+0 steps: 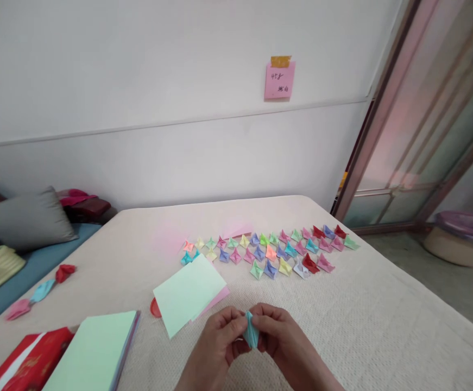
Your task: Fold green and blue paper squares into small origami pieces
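I stood in the room and saw two hands at work close to the near side of a bench (383, 320) with a pale, bumpy cloth on it; the folded blue paper (251, 331) was up between them, thin and pointy, standing on end with its layers pressed close; I think it was held by its two sides so that the folds would not pop apart.

Ahead of the fingers, and a bit to the right, lay lots of little folded papers (271, 252) in wobbly rows; they were pink, green, blue, yellow and red, and maybe they sat there so that they were out of the way and easy to count; just ahead and to the left of the fingers was a loose green sheet (189, 293), with a pink sheet (222, 294) poking out under it, and a red round thing (155, 308) peeked out at its side.

Farther left of the fingers was a stack of paper (93, 347), green on top, with a red packet (32, 358) next to it; perhaps they were put there to be near the left arm.

The left hand (222, 334) had its thumb and fingers pinched on one side of the blue paper; the right hand (277, 328) pinched the other side; the gap between them was just as wide as the paper, so both were gripping it, gently it seemed.
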{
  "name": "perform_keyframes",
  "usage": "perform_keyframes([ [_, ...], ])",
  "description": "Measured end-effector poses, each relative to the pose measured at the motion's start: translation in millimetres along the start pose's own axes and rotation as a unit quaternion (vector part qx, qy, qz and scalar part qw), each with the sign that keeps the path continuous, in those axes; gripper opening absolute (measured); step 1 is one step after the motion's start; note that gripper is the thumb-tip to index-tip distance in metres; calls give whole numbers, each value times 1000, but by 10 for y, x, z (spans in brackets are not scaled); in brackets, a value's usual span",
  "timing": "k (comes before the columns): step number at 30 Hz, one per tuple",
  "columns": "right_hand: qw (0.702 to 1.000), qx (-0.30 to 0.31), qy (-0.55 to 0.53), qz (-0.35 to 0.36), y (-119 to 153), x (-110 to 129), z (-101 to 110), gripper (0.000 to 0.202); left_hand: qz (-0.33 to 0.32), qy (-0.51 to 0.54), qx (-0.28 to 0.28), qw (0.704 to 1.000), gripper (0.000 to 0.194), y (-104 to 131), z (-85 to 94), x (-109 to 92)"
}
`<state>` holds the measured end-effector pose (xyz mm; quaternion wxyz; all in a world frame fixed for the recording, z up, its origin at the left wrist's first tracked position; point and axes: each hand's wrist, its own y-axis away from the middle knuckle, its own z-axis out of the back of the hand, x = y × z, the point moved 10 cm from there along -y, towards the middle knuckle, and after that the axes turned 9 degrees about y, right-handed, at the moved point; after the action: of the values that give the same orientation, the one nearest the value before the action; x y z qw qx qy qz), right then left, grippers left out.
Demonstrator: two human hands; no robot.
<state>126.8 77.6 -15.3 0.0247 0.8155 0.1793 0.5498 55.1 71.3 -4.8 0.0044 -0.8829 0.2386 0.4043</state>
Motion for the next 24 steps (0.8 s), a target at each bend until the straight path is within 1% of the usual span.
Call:
perform_keyframes([
  [3, 999, -10, 29, 7, -12, 0, 24, 15, -14, -9, -17, 1000, 16, -7, 36, -18],
  [7, 996, -36, 83, 25, -24, 5, 85, 13, -30, -54, -48, 997, 17, -20, 109, -49],
  [12, 982, -70, 170, 45, -42, 53, 146, 6, -61, -141, -115, 981, 19, -75, 338, -77],
  [16, 971, -89, 211, 64, -70, 72, 188, 4, -70, -192, -127, 971, 20, -146, 443, -49],
  [18, 967, -97, 222, 74, -83, 73, 209, 4, -86, -218, -144, 961, 19, -143, 463, -84],
  [20, 964, -106, 227, 91, -89, 91, 226, 3, -101, -229, -151, 956, 17, -129, 441, -126],
  [24, 966, -111, 207, 108, -79, 133, 241, 2, -114, -206, -145, 961, 17, -123, 386, -173],
])
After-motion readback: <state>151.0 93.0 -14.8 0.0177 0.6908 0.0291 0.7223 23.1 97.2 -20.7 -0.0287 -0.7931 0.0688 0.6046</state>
